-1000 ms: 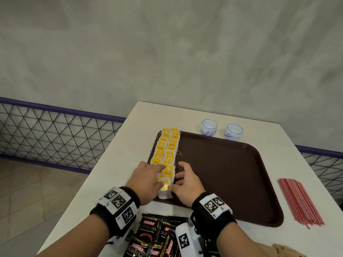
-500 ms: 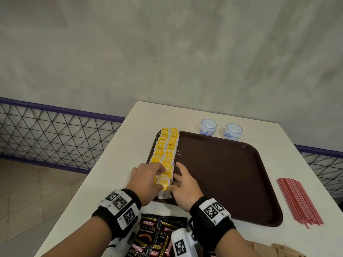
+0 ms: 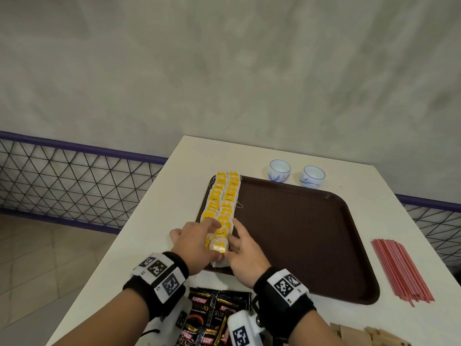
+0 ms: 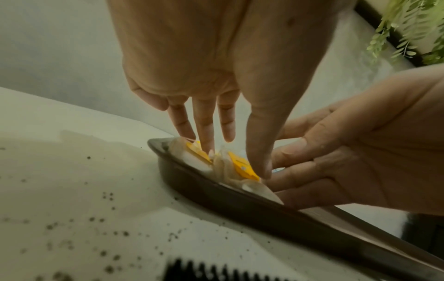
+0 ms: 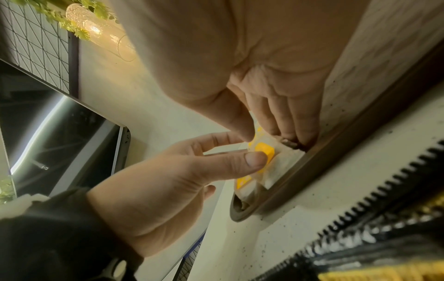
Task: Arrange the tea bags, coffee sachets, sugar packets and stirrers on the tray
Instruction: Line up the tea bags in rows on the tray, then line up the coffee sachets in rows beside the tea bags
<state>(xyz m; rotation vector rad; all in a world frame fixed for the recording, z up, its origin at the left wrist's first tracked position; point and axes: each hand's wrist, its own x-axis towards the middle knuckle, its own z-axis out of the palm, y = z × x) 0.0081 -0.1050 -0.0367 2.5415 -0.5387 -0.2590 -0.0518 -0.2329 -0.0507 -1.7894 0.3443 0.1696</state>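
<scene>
Yellow-tagged tea bags lie in two rows along the left edge of the brown tray. My left hand rests on the nearest bags with straight fingers, and its thumb presses a yellow tag. My right hand lies flat against the right side of the same bags, fingers straight on the tray floor. In the left wrist view the left fingertips touch the tea bags inside the tray rim. Black coffee sachets lie between my wrists.
Red stirrers lie in a bundle on the table right of the tray. Two small white cups stand behind the tray. Brown sugar packets sit at the near right. The table's left edge is close to my left hand.
My right hand's fingers have stretched forward along the right side of the tea bag row. My left hand stays on the nearest bags, shifted only slightly.
</scene>
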